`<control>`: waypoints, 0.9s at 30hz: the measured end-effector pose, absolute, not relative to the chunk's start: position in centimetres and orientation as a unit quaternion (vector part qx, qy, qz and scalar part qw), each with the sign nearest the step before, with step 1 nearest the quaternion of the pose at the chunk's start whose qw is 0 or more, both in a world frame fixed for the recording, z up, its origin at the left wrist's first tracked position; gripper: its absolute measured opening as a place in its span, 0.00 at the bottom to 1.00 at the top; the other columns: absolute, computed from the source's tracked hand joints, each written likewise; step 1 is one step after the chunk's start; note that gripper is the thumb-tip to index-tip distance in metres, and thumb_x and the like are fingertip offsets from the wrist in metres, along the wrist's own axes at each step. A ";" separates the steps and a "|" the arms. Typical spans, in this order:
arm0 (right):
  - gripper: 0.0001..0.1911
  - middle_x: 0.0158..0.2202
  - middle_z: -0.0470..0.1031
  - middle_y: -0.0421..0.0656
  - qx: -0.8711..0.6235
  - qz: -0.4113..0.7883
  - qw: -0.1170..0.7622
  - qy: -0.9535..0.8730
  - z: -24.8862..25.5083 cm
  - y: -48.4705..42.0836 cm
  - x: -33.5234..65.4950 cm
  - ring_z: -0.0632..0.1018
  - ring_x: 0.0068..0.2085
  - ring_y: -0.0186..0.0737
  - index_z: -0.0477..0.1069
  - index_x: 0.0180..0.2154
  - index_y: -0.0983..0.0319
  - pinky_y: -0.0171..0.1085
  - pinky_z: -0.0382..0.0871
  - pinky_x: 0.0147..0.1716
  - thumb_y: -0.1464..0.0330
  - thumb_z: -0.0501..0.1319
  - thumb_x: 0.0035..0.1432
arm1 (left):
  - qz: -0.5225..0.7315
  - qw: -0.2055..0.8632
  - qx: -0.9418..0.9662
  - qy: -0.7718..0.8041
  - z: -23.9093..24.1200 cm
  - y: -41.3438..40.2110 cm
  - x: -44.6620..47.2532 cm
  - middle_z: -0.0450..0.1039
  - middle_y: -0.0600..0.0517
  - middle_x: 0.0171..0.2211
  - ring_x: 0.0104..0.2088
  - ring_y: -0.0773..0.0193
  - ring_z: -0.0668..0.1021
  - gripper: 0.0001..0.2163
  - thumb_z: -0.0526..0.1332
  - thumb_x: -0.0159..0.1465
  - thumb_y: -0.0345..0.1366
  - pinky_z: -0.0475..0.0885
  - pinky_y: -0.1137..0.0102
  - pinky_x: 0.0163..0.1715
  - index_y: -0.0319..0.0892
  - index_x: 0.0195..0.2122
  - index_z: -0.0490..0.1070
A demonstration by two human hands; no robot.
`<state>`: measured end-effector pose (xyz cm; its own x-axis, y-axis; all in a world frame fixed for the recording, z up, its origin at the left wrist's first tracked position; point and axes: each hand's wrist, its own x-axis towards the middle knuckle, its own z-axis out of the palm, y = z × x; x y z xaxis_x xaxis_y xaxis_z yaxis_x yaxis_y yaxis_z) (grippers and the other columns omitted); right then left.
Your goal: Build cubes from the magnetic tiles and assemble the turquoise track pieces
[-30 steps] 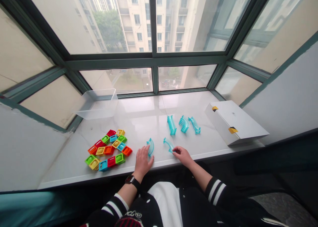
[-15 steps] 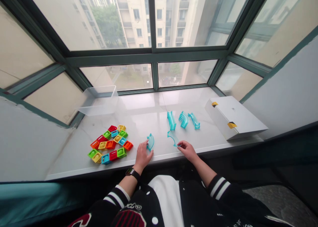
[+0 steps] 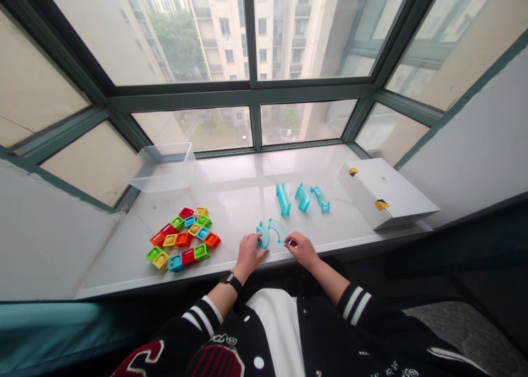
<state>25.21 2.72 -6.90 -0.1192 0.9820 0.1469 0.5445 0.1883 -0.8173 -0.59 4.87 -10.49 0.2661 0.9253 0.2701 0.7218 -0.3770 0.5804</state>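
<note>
Two clear blue curved track pieces meet end to end near the front edge of the white windowsill (image 3: 231, 190). My left hand (image 3: 251, 251) pinches the left curved piece (image 3: 263, 234). The right curved piece (image 3: 279, 227) is gripped at its lower end by the fingers of my right hand (image 3: 301, 246). Together the two pieces form an arch between my hands. A black watch sits on my left wrist.
Three small stacks of blue track pieces (image 3: 303, 197) lie farther back. A cluster of several coloured square blocks (image 3: 183, 238) lies at the left. A clear plastic bin (image 3: 163, 168) stands at the back left, a white box (image 3: 385, 200) at the right.
Both hands have moved toward each other. The two curved pieces, apart before, now touch at their ends in front of me.
</note>
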 end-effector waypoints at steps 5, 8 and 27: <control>0.03 0.38 0.78 0.42 -0.565 0.291 0.323 -0.701 -6.7 3.1 23.8 0.77 0.34 0.39 0.77 0.36 0.57 0.40 0.72 0.40 0.71 0.65 0.61 | 0.293 0.175 0.799 0.494 -10.8 4.6 0.0 0.79 0.46 0.50 0.56 0.49 0.77 0.19 0.66 0.66 0.39 0.64 0.45 0.65 0.48 0.58 0.70; 0.03 0.37 0.77 0.42 -0.580 0.283 0.312 -0.697 -7.3 3.3 23.6 0.77 0.34 0.39 0.77 0.35 0.57 0.40 0.71 0.40 0.71 0.66 0.61 | 0.295 0.176 0.803 0.487 -11.0 4.4 -0.4 0.78 0.45 0.53 0.59 0.50 0.77 0.16 0.62 0.69 0.38 0.63 0.46 0.67 0.48 0.58 0.70; 0.06 0.36 0.77 0.40 -0.571 0.294 0.257 -0.722 -9.6 3.2 22.6 0.77 0.37 0.39 0.78 0.36 0.56 0.37 0.68 0.39 0.74 0.66 0.60 | 0.312 0.201 0.796 0.479 -10.8 4.2 -0.4 0.80 0.48 0.48 0.59 0.52 0.76 0.11 0.57 0.71 0.31 0.63 0.47 0.67 0.49 0.51 0.74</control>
<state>22.63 3.18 -9.60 -0.2166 0.9756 0.0353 0.6737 0.1755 -0.7179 -0.37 4.20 -10.78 0.3463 0.8873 0.3045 0.6367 -0.4607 0.6184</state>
